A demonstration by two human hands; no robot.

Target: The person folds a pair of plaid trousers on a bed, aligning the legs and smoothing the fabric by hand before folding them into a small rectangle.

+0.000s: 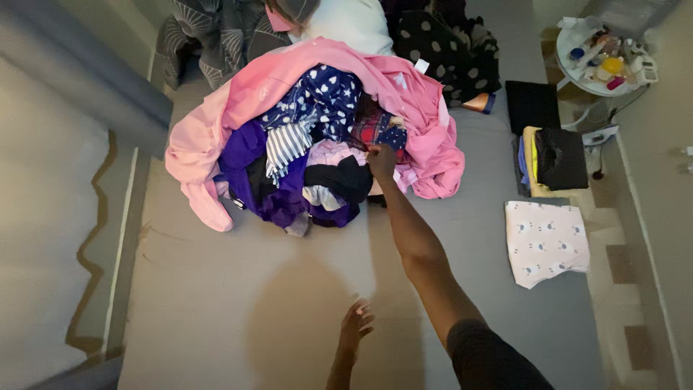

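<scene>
Bed [238, 303]: grey cloth cover, matt, smooth with a few shallow creases.

Heap of clothes [317, 137]: all soft fabric, matt, crumpled. Pink garment [404, 87] on top looks like thin knit, no sheen. Navy star-print piece [325, 94] and striped piece [285, 144] look like light cotton. Purple cloth [242, 155] seems slightly smoother, faint lustre. Black item [346, 177] dull and thick.

Right hand [381, 160] fingers pinch cloth at the heap's edge; left hand [356, 325] bare skin above the cover.

Folded white printed cloth [545, 242]: flat, matt. Folded stack [556, 159]: black and yellow fabric, matt.

Round table [570, 68]: white, smooth, slightly glossy; the small bottles on it look like plastic.
</scene>
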